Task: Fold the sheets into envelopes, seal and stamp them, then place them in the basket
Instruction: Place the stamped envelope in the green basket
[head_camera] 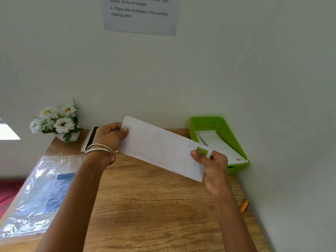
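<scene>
I hold a white folded envelope (163, 148) in the air above the wooden table (154, 206), tilted down to the right. My left hand (109, 136) pinches its upper left end. My right hand (211, 164) pinches its lower right end, thumb beside a green stamp (202, 151) stuck near that corner. The green basket (231, 135) stands at the back right against the wall, just behind the envelope's right end. It holds other white envelopes (218, 146), one with a small red mark.
A clear plastic sleeve with blue sheets (40, 195) lies at the table's left. A spiral notebook (90, 139) and a pot of white flowers (56, 122) stand at the back left. An orange object (244, 206) lies at the right edge. An instruction sheet (141, 14) hangs on the wall.
</scene>
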